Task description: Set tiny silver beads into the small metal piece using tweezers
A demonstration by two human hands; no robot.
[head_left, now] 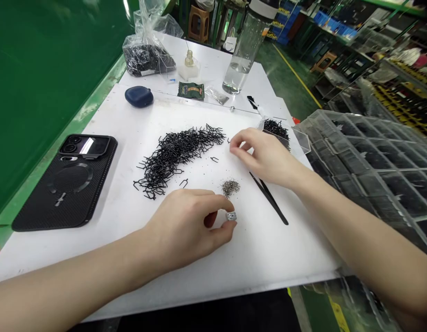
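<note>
Head view: left grip [182, 228] pinches silver part [231, 216]; right grip [265, 154] open beside black wire clips [178, 159].

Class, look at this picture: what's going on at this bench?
A person works at a white board. Their left hand pinches a small silver part just below a small pile of grey grit. Their right hand is beside a clear box of black wire clips, above a pair of black tweezers. A heap of loose clips lies on the board.
</note>
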